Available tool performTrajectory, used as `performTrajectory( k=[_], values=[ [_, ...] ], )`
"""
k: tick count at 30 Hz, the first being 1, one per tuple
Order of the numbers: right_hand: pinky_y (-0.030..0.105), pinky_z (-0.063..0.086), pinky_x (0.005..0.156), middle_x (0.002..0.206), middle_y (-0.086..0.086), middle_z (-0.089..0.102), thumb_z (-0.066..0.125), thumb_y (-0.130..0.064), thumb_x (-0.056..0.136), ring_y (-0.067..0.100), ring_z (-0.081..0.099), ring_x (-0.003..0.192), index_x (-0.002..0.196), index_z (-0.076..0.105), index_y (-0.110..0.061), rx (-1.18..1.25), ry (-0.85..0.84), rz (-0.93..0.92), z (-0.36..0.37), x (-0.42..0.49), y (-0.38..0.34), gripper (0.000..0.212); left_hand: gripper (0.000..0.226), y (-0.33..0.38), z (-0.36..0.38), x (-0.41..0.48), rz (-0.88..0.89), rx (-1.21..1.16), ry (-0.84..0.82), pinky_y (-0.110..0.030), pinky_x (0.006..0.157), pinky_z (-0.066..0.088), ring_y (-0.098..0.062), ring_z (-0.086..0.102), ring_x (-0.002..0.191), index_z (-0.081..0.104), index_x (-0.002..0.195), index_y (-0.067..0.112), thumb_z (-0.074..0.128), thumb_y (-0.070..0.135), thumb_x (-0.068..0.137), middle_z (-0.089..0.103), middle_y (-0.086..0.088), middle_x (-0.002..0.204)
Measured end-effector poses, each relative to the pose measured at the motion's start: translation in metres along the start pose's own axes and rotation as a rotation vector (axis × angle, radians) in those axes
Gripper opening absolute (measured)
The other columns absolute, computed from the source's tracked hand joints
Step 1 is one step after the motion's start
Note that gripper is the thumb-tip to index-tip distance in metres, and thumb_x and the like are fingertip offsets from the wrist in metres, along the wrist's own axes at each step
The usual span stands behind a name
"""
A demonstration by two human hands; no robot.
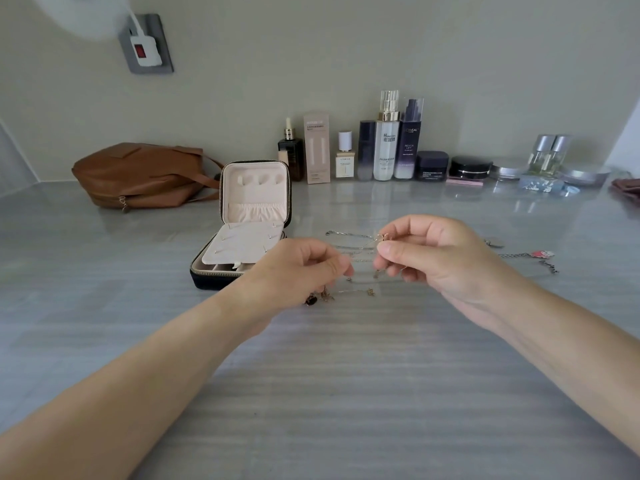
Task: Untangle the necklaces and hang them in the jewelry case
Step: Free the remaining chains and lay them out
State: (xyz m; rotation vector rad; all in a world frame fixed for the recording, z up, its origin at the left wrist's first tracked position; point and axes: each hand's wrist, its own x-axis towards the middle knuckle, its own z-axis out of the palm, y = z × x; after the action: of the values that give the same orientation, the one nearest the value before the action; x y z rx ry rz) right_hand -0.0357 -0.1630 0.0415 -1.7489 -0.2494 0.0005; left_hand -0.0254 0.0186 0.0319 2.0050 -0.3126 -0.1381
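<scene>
A small dark jewelry case point(242, 237) stands open on the grey table, its cream lid upright with hooks and a gathered pocket. Just right of it lies a tangle of thin silver and gold necklaces point(349, 247). My left hand point(301, 268) pinches part of a chain, and a dark pendant point(310, 301) and small gold charms dangle below its fingers. My right hand point(429, 254) is raised a little above the table and pinches a gold clasp or charm between thumb and fingertips. Fine chains stretch between the two hands.
A brown leather bag point(138, 174) lies at the back left. A row of cosmetic bottles, jars and a box point(388, 147) lines the wall. Another chain with a red charm point(542, 254) and a round silver pendant lies to the right.
</scene>
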Motion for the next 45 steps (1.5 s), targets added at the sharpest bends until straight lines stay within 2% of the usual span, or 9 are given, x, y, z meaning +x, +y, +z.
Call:
performTrajectory(
  k=[11,14,18,23,30,34,37,40,45],
  values=[
    [0.021,0.043,0.055,0.063,0.000,0.069,0.057,-0.001,0.084,0.007,0.057,0.056,0.079,0.069,-0.013,0.071,-0.018,0.024,-0.001,0.001,0.002,0.018,0.021,0.002,0.001,0.000,-0.003,-0.127,0.017,-0.022,0.052,0.034,-0.009,0.043,0.056,0.068,0.073,0.019,0.054,0.019,0.089,0.056,0.011,0.057],
    [0.018,0.041,0.051,0.053,-0.004,0.062,0.057,-0.010,0.086,0.006,0.051,0.051,0.078,0.069,-0.015,-0.035,0.010,0.016,0.000,0.001,0.003,0.015,0.023,0.003,0.001,0.001,-0.004,-0.194,0.046,-0.021,0.052,0.033,-0.008,0.043,0.055,0.066,0.077,0.017,0.049,0.010,0.090,0.055,0.009,0.055],
    [0.011,0.040,0.046,0.043,-0.002,0.059,0.061,-0.017,0.083,0.004,0.049,0.043,0.083,0.067,-0.014,-0.184,-0.105,0.035,0.002,-0.002,0.002,0.006,0.023,0.004,0.001,0.001,0.021,-0.217,0.085,-0.018,0.058,0.037,-0.004,0.051,0.062,0.065,0.079,0.022,0.049,0.011,0.090,0.059,0.011,0.056],
    [0.019,0.037,0.042,0.053,-0.001,0.068,0.064,-0.021,0.079,0.007,0.044,0.035,0.076,0.062,-0.021,-0.533,-0.160,-0.004,0.006,-0.004,0.011,0.005,0.022,0.003,0.001,0.000,0.058,-0.222,0.076,-0.018,0.060,0.038,-0.005,0.053,0.067,0.065,0.081,0.025,0.050,0.013,0.090,0.063,0.011,0.058],
    [0.022,0.039,0.050,0.041,-0.003,0.060,0.072,-0.046,0.070,0.003,0.046,0.036,0.090,0.057,-0.032,-0.659,-0.155,0.005,0.015,-0.002,0.017,0.028,0.019,0.006,0.004,-0.002,0.080,-0.255,0.034,-0.020,0.062,0.040,-0.004,0.055,0.067,0.065,0.083,0.024,0.050,0.015,0.091,0.064,0.011,0.060],
    [0.021,0.039,0.048,0.037,-0.004,0.057,0.066,-0.040,0.078,0.003,0.045,0.035,0.091,0.065,-0.033,-0.693,-0.135,-0.052,0.018,-0.002,0.021,0.015,0.019,0.006,0.004,-0.003,0.078,-0.256,0.030,-0.020,0.061,0.040,-0.006,0.054,0.068,0.065,0.082,0.024,0.050,0.015,0.091,0.064,0.010,0.060],
    [0.013,0.034,0.044,0.047,-0.008,0.057,0.067,-0.035,0.077,0.002,0.048,0.041,0.083,0.071,-0.030,-0.674,-0.034,-0.129,0.011,0.002,0.022,0.009,0.019,0.005,0.001,-0.001,0.046,-0.231,0.080,-0.017,0.056,0.038,-0.007,0.050,0.063,0.065,0.079,0.022,0.050,0.017,0.091,0.062,0.009,0.056],
    [0.008,0.036,0.053,0.064,-0.012,0.058,0.068,-0.031,0.077,-0.005,0.050,0.055,0.086,0.074,-0.031,-0.664,0.043,-0.216,0.004,0.006,0.020,0.010,0.024,0.003,0.000,0.001,0.005,-0.085,0.165,-0.012,0.042,0.033,-0.004,0.041,0.048,0.064,0.073,0.020,0.049,0.024,0.091,0.059,0.008,0.046],
    [0.006,0.040,0.052,0.060,-0.017,0.066,0.066,-0.019,0.080,0.001,0.060,0.051,0.088,0.072,-0.031,-0.492,0.126,-0.265,-0.001,0.004,0.015,0.016,0.023,-0.003,0.001,0.001,0.008,0.202,0.189,-0.011,0.032,0.026,-0.002,0.036,0.030,0.065,0.070,0.015,0.054,0.025,0.087,0.065,0.005,0.053]
  ],
)
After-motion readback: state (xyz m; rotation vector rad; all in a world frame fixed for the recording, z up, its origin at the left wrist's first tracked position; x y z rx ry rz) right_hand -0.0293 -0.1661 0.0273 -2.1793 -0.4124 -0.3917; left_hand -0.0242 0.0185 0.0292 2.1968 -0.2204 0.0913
